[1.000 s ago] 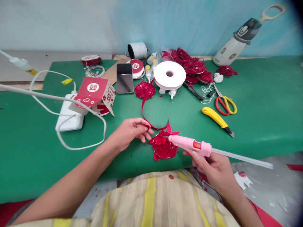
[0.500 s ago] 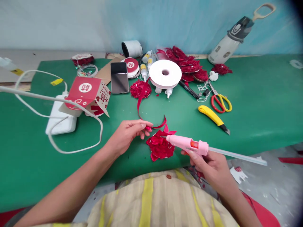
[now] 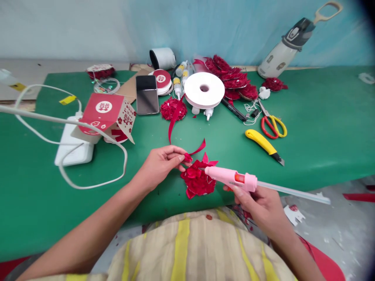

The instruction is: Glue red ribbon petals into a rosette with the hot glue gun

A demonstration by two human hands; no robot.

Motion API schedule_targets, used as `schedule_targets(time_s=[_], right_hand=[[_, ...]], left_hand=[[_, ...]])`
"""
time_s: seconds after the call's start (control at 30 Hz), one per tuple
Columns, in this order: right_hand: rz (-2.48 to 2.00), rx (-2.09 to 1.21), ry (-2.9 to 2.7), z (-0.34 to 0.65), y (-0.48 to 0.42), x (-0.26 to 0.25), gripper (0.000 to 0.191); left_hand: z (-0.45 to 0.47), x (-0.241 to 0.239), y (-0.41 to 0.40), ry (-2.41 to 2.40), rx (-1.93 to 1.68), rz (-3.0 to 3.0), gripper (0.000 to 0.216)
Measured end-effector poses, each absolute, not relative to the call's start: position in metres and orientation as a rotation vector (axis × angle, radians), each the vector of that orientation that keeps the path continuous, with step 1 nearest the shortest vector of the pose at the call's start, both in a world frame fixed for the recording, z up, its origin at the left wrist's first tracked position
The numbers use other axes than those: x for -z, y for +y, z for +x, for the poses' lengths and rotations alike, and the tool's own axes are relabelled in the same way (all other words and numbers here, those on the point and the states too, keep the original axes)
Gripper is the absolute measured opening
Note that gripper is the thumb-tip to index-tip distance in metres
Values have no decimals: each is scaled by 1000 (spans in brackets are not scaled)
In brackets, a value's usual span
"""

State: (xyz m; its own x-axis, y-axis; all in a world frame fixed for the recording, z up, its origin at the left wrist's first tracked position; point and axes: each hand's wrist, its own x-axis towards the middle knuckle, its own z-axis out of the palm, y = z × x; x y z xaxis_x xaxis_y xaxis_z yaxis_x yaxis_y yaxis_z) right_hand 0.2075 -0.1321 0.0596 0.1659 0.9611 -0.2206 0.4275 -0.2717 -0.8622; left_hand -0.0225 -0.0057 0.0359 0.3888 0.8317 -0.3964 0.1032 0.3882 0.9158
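In my right hand is a pink hot glue gun with a long clear glue stick out of its back. Its nozzle points left and meets the upper part of a red ribbon flower lying near the table's front edge. Just left of that flower, the fingertips of my left hand pinch a small folded piece of red ribbon. A long red ribbon comes down from the white spool and passes behind my left fingers. Its cut end lies to their right.
Right of the flower lie a yellow utility knife, blade out, and scissors. A phone, glue bottles and several finished red flowers stand behind. White cable loops over a red box and a white power strip.
My left hand has shifted slightly up and right, its fingers now closer to the flower with the small red piece showing more. The glue gun has hardly moved.
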Motion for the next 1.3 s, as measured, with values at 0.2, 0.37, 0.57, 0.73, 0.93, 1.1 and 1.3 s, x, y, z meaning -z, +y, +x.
schedule_targets(time_s=[0.2, 0.37, 0.57, 0.73, 0.93, 1.1, 1.3], right_hand=[[-1770, -1022, -1401, 208, -131, -59, 32], [-1803, -1005, -1396, 208, -132, -60, 32], [-1817, -983, -1425, 207, -132, -62, 34], [-1801, -984, -1434, 207, -131, -62, 34], [-1807, -1004, -1437, 206, -130, -63, 35], [-1814, -1028, -1423, 203, -130, -62, 32], [-1787, -1034, -1457, 200, -130, -60, 30]], left_hand=[[-21, -32, -4, 1115, -526, 1114, 20], [-19, -30, 1, 1161, -464, 1201, 19], [-12, -32, 5, 1145, -381, 1236, 19], [-9, -22, 6, 1119, -304, 1329, 17], [-9, -15, 8, 1106, -262, 1443, 16], [-8, -20, 8, 1124, -232, 1589, 16], [-9, -20, 8, 1105, -217, 1646, 16]])
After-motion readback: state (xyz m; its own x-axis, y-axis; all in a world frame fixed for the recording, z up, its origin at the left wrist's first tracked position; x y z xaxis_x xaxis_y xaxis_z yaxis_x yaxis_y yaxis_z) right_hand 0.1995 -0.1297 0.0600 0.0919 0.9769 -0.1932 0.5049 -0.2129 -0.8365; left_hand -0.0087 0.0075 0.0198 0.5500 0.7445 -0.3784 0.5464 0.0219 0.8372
